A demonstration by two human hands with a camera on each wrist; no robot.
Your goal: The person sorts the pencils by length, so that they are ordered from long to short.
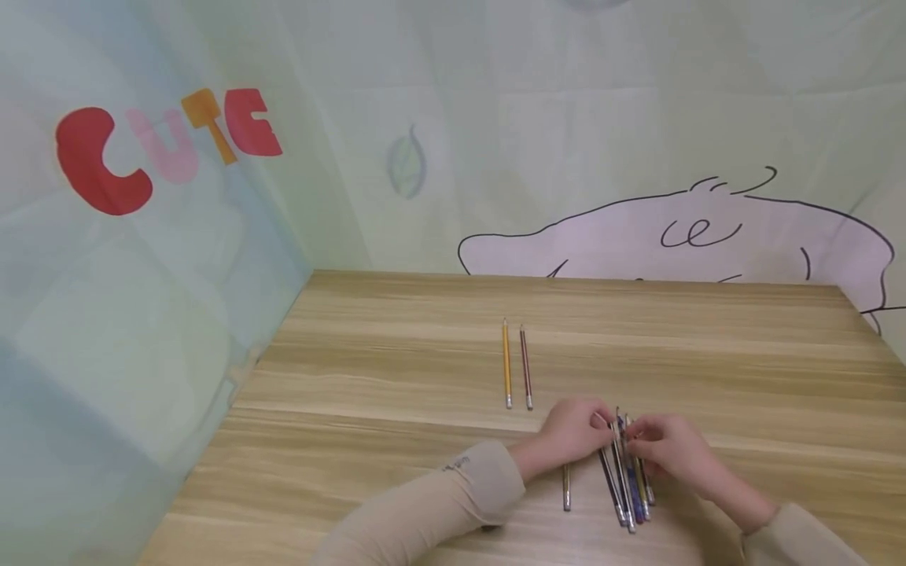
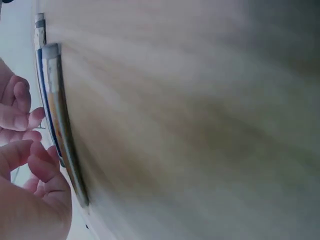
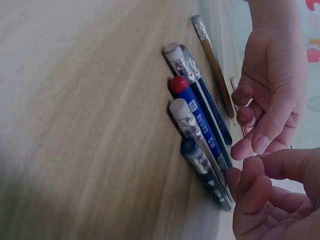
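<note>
Several pencils lie side by side on the table, eraser ends toward me. Among them are a black pencil [image 1: 610, 483], a blue pencil [image 3: 202, 117] with a red end and white lettering, and a dark pencil [image 3: 205, 170] with a dark green end. My left hand [image 1: 575, 430] pinches the far end of a pencil between thumb and forefinger. Opposite it, my right hand [image 1: 672, 450] has bent fingers at the far ends of the bunch; whether they grip a pencil is hidden. A gold-brown pencil [image 1: 566, 489] lies apart, partly below the left hand.
Farther back on the wood-grain table [image 1: 396, 346], a yellow pencil [image 1: 506, 365] and a dark red pencil [image 1: 526, 369] lie nearly parallel, a small gap between them. A printed cloth [image 1: 354, 157] hangs behind the table and along its left side.
</note>
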